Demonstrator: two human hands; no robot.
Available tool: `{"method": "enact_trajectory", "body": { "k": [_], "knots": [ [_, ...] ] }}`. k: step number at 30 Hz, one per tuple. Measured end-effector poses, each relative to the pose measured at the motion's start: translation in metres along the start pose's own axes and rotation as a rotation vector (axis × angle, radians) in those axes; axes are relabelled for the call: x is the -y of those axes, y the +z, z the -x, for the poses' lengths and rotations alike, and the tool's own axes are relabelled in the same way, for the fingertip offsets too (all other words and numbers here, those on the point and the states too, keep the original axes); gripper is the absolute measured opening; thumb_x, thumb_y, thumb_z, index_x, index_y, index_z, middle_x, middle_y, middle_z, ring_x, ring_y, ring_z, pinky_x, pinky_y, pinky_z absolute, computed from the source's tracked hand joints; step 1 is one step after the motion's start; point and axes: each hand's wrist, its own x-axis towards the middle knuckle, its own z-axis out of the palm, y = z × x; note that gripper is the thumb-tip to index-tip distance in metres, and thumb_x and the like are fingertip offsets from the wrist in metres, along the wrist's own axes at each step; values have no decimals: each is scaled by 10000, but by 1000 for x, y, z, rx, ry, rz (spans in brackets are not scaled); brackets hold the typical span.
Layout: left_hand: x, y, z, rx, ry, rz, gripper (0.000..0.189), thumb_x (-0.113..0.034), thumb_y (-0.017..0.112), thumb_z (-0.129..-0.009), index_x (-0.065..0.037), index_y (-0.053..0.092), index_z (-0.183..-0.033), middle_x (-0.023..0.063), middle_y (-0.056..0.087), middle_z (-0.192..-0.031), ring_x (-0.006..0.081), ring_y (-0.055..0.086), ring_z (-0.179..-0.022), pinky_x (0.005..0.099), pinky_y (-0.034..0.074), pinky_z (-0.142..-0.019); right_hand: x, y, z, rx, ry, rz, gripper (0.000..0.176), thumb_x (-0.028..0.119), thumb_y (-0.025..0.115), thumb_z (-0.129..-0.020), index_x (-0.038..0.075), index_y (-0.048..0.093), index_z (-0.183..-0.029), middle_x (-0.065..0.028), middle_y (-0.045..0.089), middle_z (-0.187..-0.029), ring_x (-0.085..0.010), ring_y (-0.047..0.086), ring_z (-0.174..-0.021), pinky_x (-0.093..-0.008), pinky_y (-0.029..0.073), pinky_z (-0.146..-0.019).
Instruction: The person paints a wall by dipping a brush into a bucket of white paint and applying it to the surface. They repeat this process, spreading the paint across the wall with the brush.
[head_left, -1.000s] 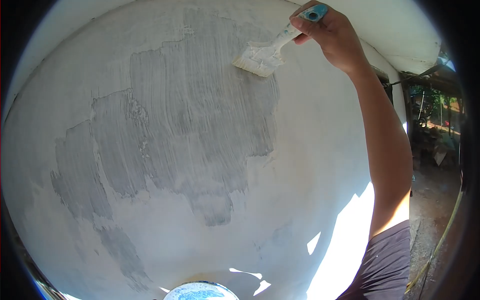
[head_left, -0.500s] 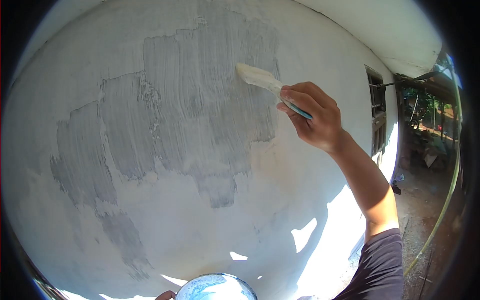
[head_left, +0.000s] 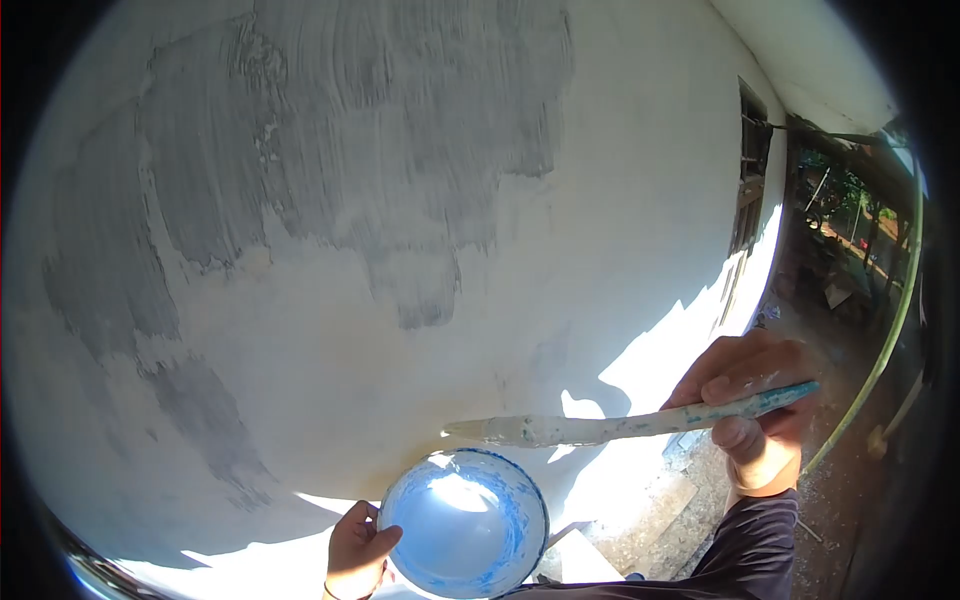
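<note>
The paintbrush [head_left: 575, 430] is pinched by the right hand [head_left: 750, 375] between thumb and fingers — held nearly level, bristles [head_left: 485, 431] near the bowl [head_left: 527, 515]. The bowl is gripped at its rim by the left hand [head_left: 357, 555].

The paintbrush [head_left: 610, 430] was held edge-on and nearly level, its bristles [head_left: 475, 431] pointing left and its handle [head_left: 760, 403] running right, the end raised a little. A whitish coat covered most of it, with turquoise showing chiefly at the right end. The round bowl [head_left: 527, 515] sat near, around the middle of the scene, below the bristles, its mouth upward. Blue smears ringed the pale bluish inside, which glared bright toward the far rim.
</note>
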Motion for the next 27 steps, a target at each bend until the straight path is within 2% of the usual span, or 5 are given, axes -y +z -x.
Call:
{"method": "enact_trajectory", "body": {
  "k": [12,13,20,23,27],
  "knots": [
    [31,2,2,9,151,-234,158,-24,578,-780,12,428,-815,26,498,-567,56,457,-354,190,344,-318,-80,121,55,1000,233,-207,188,143,645,-794,42,541,-914,-93,566,-762,-280,626,-704,-372,493,-591],
    [32,2,3,9,137,-231,158,-24,578,-780,12,428,-815,26,498,-567,56,457,-354,190,344,-318,-83,128,61,1032,251,-158,170,181,666,-791,49,570,-835,-68,600,-761,-235,621,-684,-320,503,-596],
    [34,7,6,-4,90,-160,156,-13,586,-782,31,454,-853,27,505,-580,58,479,-359,182,341,-325,-100,137,76,1070,308,-164,161,157,676,-782,46,596,-865,-75,618,-785,-233,639,-686,-321,524,-617],
    [36,4,7,-27,64,-151,155,-12,591,-782,21,445,-821,23,501,-593,56,478,-361,183,337,-325,-99,129,71,727,310,-136,158,120,673,-780,37,577,-876,-75,581,-703,-218,608,-587,-306,499,-530],
    [41,6,4,-10,24,-128,176,-20,596,-790,-5,420,-774,11,476,-599,47,473,-368,181,328,-320,-99,126,75,654,224,-22,172,121,681,-770,28,570,-864,-72,580,-712,-212,601,-585,-307,502,-530]
  ]
}}
